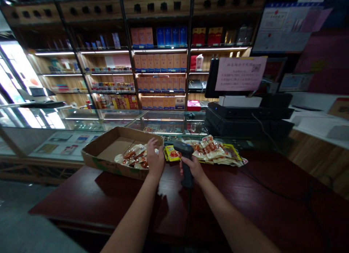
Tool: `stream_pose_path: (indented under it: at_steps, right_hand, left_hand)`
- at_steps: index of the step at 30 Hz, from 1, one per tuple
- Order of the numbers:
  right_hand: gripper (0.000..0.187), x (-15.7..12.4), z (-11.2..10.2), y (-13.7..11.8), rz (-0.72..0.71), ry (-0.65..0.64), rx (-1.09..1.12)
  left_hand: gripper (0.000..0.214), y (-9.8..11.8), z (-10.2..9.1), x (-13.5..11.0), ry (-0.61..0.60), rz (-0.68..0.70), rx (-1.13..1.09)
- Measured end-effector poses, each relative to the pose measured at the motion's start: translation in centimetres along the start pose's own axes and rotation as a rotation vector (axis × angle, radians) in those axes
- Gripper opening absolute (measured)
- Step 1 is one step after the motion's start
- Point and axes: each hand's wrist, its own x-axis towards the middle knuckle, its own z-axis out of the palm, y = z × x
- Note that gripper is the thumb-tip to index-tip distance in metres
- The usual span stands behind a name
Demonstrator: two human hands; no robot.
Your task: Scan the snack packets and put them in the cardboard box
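Observation:
My right hand [194,168] is wrapped round the handle of a black barcode scanner [187,176], its head tilted to the left. My left hand [155,159] is at the right wall of a shallow cardboard box [109,168], fingers stretched and apart, with nothing visible in them. Whether it touches the wall I cannot tell. Vacuum-packed snack packets [133,154] with reddish-brown food lie in the box, partly hidden by my left hand. Behind the scanner is a pile of similar packets [211,147], with a yellow packet [172,153] at its left end.
Everything rests on a dark red table [174,209], against a glass display counter [122,116]. At the right stands a black checkout terminal [245,116] with a pink notice [240,73]. A cable [272,189] crosses the table's right side. Lit shelves with boxed goods [160,63] line the back.

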Motion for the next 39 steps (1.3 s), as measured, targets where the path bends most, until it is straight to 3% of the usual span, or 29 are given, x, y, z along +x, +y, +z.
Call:
stream_pose_path:
  at_steps: [4,7,10,13,18,24,27,33,39]
  right_hand:
    - [0.03,-0.5,-3.9,-0.4,-0.027,0.127,0.022]
    - [0.03,-0.9,-6.6,0.1,-0.062,0.216,0.062]
    - [0.031,-1.2,-8.3,1.0,-0.074,0.284,0.088]
    - [0.032,-1.2,-8.6,1.7,-0.057,0.301,0.078]
    - [0.035,-1.1,-8.0,2.1,-0.004,0.207,0.008]
    - [0.037,-1.4,-7.7,2.0,-0.001,0.174,-0.011]
    - [0.038,-1.5,-7.6,1.8,-0.006,0.184,-0.006]
    - [0.038,-1.5,-7.7,1.9,-0.017,0.179,-0.003]
    - [0.039,-1.5,-8.1,1.7,-0.041,0.18,-0.021]
  left_hand:
    - [0.024,0.1,4.4,-2.5,-0.321,-0.259,0.043]
    - [0.036,-0.5,6.9,-4.0,-0.524,-0.491,0.159]
    - [0.044,-1.4,8.4,-5.4,-0.722,-0.678,0.136]
    - [0.042,-2.2,9.0,-6.5,-0.847,-0.754,0.056]
    - [0.021,-2.2,8.4,-6.9,-0.69,-0.764,-0.036]
    - [0.017,-1.5,6.1,-5.2,-0.338,-0.425,0.104]
    - [0.016,-1.9,5.3,-4.3,-0.219,-0.378,0.13]
    - [0.014,-3.8,6.2,-4.6,-0.105,-0.599,-0.233]
    - [0.01,-4.8,7.4,-5.1,-0.091,-0.75,-0.605]
